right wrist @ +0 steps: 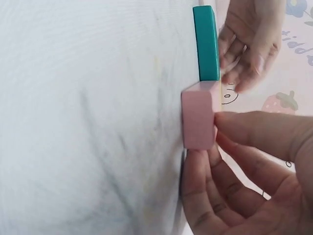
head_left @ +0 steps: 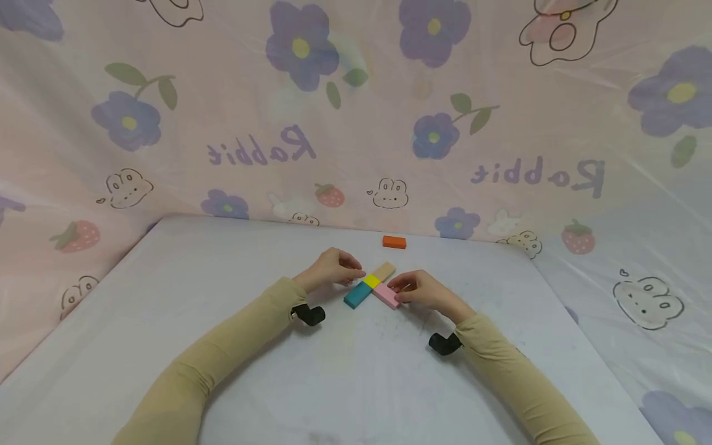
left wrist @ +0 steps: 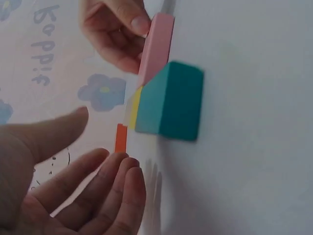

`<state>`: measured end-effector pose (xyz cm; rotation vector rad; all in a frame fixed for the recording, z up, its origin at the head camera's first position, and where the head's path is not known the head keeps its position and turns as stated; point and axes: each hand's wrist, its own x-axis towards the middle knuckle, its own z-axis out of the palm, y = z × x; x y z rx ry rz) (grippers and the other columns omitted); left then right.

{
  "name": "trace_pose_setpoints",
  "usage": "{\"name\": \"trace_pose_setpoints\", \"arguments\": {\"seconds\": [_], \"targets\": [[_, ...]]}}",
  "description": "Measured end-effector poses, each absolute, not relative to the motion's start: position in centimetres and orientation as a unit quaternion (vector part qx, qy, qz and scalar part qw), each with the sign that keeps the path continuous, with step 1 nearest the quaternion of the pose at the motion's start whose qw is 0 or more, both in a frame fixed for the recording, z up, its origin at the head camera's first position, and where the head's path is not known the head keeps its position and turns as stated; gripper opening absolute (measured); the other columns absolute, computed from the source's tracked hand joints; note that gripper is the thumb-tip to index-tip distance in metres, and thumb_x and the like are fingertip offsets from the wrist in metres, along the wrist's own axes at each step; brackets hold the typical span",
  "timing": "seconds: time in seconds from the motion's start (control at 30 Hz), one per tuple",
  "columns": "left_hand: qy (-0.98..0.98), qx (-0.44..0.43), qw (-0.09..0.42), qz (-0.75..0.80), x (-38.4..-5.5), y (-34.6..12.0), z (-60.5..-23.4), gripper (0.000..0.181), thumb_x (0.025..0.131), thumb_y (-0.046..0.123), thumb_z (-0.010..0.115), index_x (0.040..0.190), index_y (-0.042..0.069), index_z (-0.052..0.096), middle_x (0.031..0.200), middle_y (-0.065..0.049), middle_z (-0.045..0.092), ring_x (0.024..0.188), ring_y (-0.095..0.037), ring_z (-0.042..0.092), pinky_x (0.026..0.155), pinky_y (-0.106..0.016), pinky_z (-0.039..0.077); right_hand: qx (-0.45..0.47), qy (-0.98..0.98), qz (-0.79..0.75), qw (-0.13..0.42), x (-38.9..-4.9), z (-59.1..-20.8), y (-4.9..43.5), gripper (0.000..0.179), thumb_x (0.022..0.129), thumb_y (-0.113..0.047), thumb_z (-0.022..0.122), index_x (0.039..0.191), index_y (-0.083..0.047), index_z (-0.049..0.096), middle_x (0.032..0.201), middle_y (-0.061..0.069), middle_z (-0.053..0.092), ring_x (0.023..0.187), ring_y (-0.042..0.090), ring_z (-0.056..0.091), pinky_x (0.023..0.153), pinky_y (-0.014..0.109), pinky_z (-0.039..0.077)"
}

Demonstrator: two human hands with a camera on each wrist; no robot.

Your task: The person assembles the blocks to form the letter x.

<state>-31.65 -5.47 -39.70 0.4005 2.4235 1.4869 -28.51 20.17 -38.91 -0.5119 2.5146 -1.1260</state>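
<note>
On the table lie a teal block [head_left: 358, 295], a small yellow block [head_left: 371, 281] and a natural-wood block [head_left: 384, 271] in one diagonal line. A pink block [head_left: 386, 295] branches off from the yellow piece towards the right. My right hand [head_left: 425, 289] pinches the outer end of the pink block [right wrist: 198, 117], thumb against one side and fingers round the end. To the left of the yellow block, my left hand [head_left: 332, 269] hovers with relaxed, parted fingers and holds nothing. The left wrist view shows a gap between its fingers and the teal block [left wrist: 181, 103].
An orange block [head_left: 394, 242] lies alone near the table's back edge, behind the other blocks. A patterned curtain [head_left: 367, 111] rises behind and beside the white table [head_left: 267, 383]. Black wrist cameras [head_left: 310, 315] hang from both sleeves, low over the surface.
</note>
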Motion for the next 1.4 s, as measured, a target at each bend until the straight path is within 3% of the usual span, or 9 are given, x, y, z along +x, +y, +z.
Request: {"name": "trace_pose_setpoints", "arguments": {"seconds": [0.43,0.63,0.83,1.4], "targets": [[0.840,0.196,0.113,0.494,-36.8,-3.7,-39.0,0.061,0.081,0.034,0.077,0.129,0.003,0.056,0.119,-0.009,0.062,0.104,-0.023,0.060,0.087,-0.033,0.051,-0.181,0.883,-0.395,0.178,-28.7,-38.9,20.1,0.030,0.088,-0.008,0.066,0.118,-0.003,0.065,0.100,0.007,0.064,0.086,0.021,0.057,0.078,0.030,0.051],[0.844,0.238,0.105,0.469,-38.5,-3.2,-38.7,0.065,0.081,0.022,0.077,0.137,0.004,0.048,0.132,-0.010,0.054,0.120,-0.027,0.052,0.099,-0.037,0.044,-0.196,0.885,-0.384,0.174,-28.9,-38.7,20.1,0.031,0.088,-0.006,0.065,0.118,-0.001,0.065,0.100,0.009,0.064,0.084,0.020,0.056,0.074,0.028,0.050],[0.843,0.247,0.135,0.459,-39.8,-2.9,-39.0,0.071,0.081,0.014,0.077,0.142,0.004,0.042,0.137,-0.010,0.050,0.127,-0.028,0.046,0.103,-0.037,0.040,-0.192,0.886,-0.384,0.177,-29.0,-38.8,20.2,0.031,0.088,-0.007,0.066,0.118,-0.001,0.065,0.102,0.009,0.065,0.086,0.020,0.057,0.075,0.028,0.050],[0.836,0.265,0.153,0.455,-40.7,-1.5,-38.9,0.055,0.092,0.015,0.064,0.142,0.008,0.044,0.143,-0.007,0.045,0.130,-0.023,0.044,0.105,-0.040,0.036,-0.176,0.886,-0.391,0.173,-28.6,-39.0,20.1,0.029,0.089,-0.007,0.065,0.117,-0.003,0.066,0.101,0.007,0.064,0.085,0.021,0.056,0.077,0.029,0.049]]}}
